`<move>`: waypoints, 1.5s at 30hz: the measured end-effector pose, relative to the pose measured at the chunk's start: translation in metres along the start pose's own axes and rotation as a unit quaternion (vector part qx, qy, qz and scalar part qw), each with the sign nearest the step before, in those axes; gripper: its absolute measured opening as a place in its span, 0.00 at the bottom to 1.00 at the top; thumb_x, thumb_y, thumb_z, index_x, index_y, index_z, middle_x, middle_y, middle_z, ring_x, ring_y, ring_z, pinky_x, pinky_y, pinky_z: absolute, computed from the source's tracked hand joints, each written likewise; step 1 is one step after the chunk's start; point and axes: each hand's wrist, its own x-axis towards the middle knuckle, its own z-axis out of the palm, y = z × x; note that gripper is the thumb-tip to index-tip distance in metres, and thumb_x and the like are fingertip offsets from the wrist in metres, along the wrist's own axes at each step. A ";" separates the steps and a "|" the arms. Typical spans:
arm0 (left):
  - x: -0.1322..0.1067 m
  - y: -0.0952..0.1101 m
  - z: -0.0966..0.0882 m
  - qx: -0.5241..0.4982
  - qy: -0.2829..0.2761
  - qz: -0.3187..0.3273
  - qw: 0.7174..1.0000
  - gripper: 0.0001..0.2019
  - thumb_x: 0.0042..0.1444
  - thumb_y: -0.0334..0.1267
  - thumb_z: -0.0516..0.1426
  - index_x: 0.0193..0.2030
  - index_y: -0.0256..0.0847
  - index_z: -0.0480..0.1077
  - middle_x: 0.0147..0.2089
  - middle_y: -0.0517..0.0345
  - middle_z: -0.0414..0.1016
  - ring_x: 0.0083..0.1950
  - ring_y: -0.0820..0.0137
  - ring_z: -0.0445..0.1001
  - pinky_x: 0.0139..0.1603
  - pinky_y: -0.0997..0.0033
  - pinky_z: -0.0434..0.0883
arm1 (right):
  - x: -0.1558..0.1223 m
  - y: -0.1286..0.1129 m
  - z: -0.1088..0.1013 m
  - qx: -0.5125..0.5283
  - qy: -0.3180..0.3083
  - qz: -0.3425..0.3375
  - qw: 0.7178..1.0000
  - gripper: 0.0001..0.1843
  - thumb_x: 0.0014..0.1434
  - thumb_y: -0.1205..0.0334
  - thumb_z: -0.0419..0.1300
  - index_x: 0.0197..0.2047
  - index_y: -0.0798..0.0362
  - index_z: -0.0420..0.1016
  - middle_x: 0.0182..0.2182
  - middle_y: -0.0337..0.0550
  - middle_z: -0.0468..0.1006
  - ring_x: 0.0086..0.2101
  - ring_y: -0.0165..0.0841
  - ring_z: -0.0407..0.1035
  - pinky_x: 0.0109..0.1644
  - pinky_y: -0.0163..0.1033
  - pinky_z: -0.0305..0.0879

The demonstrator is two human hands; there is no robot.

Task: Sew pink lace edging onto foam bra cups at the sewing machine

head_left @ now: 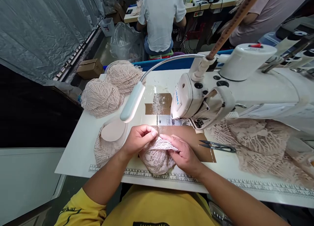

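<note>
My left hand (138, 138) and my right hand (183, 153) both pinch a beige lace cup piece (157, 159) lying at the front of the white sewing table (80, 147). The left fingers curl over its top edge; the right fingers press its right edge flat. The piece sits just in front of the needle area of the white sewing machine (220, 95). A smooth beige foam cup (113, 131) rests on more lace immediately left of my left hand.
Stacked lace cups (110, 88) sit at the table's back left. Thread snips (218, 147) lie right of my right hand, with a heap of lace (265, 147) beyond. A gooseneck lamp (132, 103) hangs over the work. Two people sit at benches behind.
</note>
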 end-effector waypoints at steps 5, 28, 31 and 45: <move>-0.001 0.001 -0.001 -0.010 -0.021 -0.001 1.000 0.11 0.56 0.40 0.59 0.27 0.35 0.72 0.26 0.56 0.73 0.28 0.75 0.67 0.31 0.73 0.67 | -0.001 0.002 0.001 -0.008 0.002 -0.018 1.000 0.30 0.51 0.78 0.50 0.55 0.49 0.71 0.31 0.41 0.71 0.31 0.33 0.66 0.35 0.38 0.68; 0.000 -0.011 0.003 -0.030 -0.050 0.017 0.998 0.10 0.51 0.41 0.64 0.36 0.35 0.77 0.35 0.51 0.78 0.36 0.68 0.75 0.39 0.70 0.72 | -0.001 0.005 0.003 0.002 0.001 -0.084 0.996 0.36 0.53 0.80 0.49 0.62 0.44 0.63 0.32 0.40 0.72 0.33 0.33 0.64 0.35 0.38 0.68; 0.000 -0.009 0.004 -0.026 -0.056 0.014 0.998 0.10 0.53 0.42 0.63 0.32 0.35 0.77 0.33 0.52 0.78 0.35 0.68 0.75 0.38 0.71 0.72 | 0.000 0.004 0.004 0.004 0.009 -0.106 0.994 0.36 0.53 0.80 0.49 0.62 0.42 0.63 0.33 0.40 0.72 0.32 0.33 0.64 0.35 0.38 0.68; 0.003 -0.002 -0.029 0.016 -0.289 -0.146 0.946 0.13 0.53 0.42 0.62 0.34 0.31 0.72 0.29 0.57 0.71 0.29 0.75 0.68 0.28 0.78 0.64 | 0.000 0.002 -0.009 -0.144 -0.008 0.021 0.989 0.20 0.62 0.64 0.51 0.56 0.57 0.70 0.45 0.49 0.78 0.43 0.37 0.71 0.47 0.40 0.67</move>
